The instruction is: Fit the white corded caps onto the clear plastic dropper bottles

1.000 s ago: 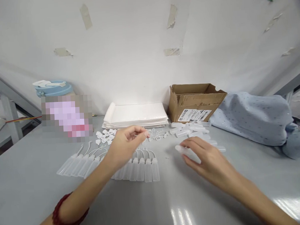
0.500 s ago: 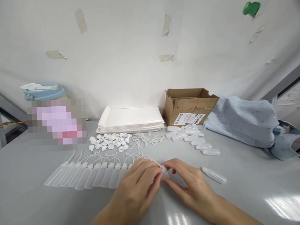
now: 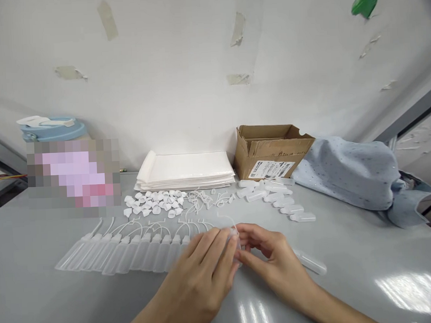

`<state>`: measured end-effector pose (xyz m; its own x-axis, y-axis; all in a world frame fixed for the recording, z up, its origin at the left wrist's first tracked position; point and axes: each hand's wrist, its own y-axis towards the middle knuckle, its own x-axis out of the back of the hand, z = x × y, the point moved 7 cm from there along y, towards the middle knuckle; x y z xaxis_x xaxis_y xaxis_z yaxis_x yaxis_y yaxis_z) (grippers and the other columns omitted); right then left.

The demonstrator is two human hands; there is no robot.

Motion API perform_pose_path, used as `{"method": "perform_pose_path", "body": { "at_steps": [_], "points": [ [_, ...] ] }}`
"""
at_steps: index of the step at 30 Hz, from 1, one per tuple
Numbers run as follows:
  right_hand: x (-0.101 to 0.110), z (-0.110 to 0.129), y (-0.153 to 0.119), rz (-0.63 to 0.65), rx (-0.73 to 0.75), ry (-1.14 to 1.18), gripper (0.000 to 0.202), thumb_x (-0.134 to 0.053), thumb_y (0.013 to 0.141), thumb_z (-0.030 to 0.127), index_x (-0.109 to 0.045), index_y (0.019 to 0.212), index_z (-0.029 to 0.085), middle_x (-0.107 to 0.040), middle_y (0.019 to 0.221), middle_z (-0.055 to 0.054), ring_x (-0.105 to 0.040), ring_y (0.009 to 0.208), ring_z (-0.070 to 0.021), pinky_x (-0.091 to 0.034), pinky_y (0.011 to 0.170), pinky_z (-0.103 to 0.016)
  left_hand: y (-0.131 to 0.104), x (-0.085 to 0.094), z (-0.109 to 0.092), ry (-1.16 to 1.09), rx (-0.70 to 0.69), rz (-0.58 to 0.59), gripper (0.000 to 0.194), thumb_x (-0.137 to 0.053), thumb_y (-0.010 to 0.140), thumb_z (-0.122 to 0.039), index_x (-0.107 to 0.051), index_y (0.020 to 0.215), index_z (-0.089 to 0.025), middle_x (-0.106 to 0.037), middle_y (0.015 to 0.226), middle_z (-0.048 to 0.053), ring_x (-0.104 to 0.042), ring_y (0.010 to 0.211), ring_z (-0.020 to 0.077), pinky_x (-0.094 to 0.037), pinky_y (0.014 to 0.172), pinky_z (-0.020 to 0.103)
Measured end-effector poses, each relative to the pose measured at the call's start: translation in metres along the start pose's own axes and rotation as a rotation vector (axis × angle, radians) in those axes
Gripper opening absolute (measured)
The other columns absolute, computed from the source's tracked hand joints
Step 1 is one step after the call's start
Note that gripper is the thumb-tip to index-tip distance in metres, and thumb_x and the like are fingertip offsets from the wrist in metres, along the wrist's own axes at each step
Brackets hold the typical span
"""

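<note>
The left hand (image 3: 206,271) and right hand (image 3: 273,261), both curled nearly closed, grip one bottle (image 3: 238,245). The bottle sits between them, partly hidden, right of the bottle row (image 3: 144,252).

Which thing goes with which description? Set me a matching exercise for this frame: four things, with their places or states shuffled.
Things
1. White caps
2. Row of bottles
3. Cardboard box
4. Pale blue cloth

Places or states
A. Open-topped, with a printed label on its front
B. Lined up side by side, one end partly hidden by the left hand
C. Bunched at the right, beside the box
D. Lying loose just in front of the white stack

Pairs: 1-D; 2-B; 3-A; 4-C.
</note>
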<state>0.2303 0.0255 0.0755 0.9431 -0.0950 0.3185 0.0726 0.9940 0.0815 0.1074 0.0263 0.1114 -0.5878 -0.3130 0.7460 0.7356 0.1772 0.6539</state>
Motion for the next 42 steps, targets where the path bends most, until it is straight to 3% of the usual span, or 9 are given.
{"method": "perform_pose_path", "body": {
  "at_steps": [6,14,17,21,26,31,42],
  "points": [
    [-0.006,-0.019,0.001,0.016,-0.282,0.318,0.032,-0.075,0.071,0.037,-0.066,0.094,0.017,-0.072,0.083,-0.005,-0.068,0.078,-0.0188,-0.054,0.078,-0.034,0.001,-0.005,0.005,-0.116,0.064,0.075,0.029,-0.054,0.087,-0.021,-0.059,0.111,-0.005,-0.067,0.101,0.016,-0.06,0.094,0.0291,-0.053,0.074,0.042],
    [-0.009,-0.022,-0.001,0.017,-0.367,0.359,0.038,-0.076,0.066,0.043,-0.066,0.09,0.015,-0.069,0.081,-0.005,-0.066,0.075,-0.0183,-0.052,0.074,-0.032,-0.005,-0.014,0.018,-0.277,0.263,0.078,0.035,-0.06,0.082,-0.024,-0.055,0.112,-0.009,-0.062,0.104,0.014,-0.05,0.1,0.0303,-0.046,0.081,0.043],
    [-0.012,-0.022,0.0,0.051,-0.361,0.361,0.036,-0.074,0.069,0.044,-0.066,0.091,0.015,-0.069,0.082,-0.005,-0.065,0.076,-0.0183,-0.05,0.074,-0.031,-0.006,-0.021,0.024,-0.349,0.332,0.158,0.038,-0.066,0.076,-0.026,-0.054,0.11,-0.014,-0.061,0.105,0.01,-0.048,0.102,0.0304,-0.042,0.084,0.044],
    [-0.015,-0.022,0.0,0.101,-0.36,0.319,0.033,-0.07,0.073,0.043,-0.068,0.091,0.015,-0.067,0.079,-0.003,-0.061,0.072,-0.0162,-0.048,0.07,-0.028,-0.007,-0.033,0.03,-0.446,0.426,0.353,0.035,-0.069,0.072,-0.027,-0.055,0.103,-0.02,-0.061,0.105,0.005,-0.046,0.105,0.0295,-0.038,0.088,0.045],
    [-0.013,-0.019,0.002,0.145,-0.247,0.067,0.021,-0.06,0.081,0.029,-0.069,0.094,0.016,-0.063,0.08,-0.002,-0.057,0.07,-0.0151,-0.044,0.066,-0.027,-0.008,-0.041,0.034,-0.49,0.471,0.492,0.035,-0.069,0.068,-0.028,-0.056,0.099,-0.019,-0.061,0.107,0.005,-0.043,0.108,0.0306,-0.035,0.09,0.047],
    [-0.008,-0.018,0.004,0.137,-0.124,-0.183,0.021,-0.059,0.079,0.019,-0.066,0.098,0.015,-0.063,0.087,-0.004,-0.058,0.074,-0.0157,-0.043,0.062,-0.026,-0.01,-0.043,0.036,-0.493,0.489,0.53,0.038,-0.069,0.068,-0.026,-0.055,0.103,-0.018,-0.06,0.107,0.004,-0.043,0.106,0.0287,-0.033,0.09,0.046],
    [-0.007,-0.009,0.002,0.267,0.017,-0.3,0.043,-0.061,0.071,0.005,-0.059,0.112,0.019,-0.06,0.111,-0.004,-0.056,0.094,-0.0172,-0.045,0.078,-0.028,-0.009,-0.044,0.035,-0.43,0.427,0.587,0.037,-0.069,0.073,-0.035,-0.056,0.103,-0.017,-0.058,0.108,0.006,-0.043,0.103,0.0286,-0.034,0.086,0.047]
  ]
}}
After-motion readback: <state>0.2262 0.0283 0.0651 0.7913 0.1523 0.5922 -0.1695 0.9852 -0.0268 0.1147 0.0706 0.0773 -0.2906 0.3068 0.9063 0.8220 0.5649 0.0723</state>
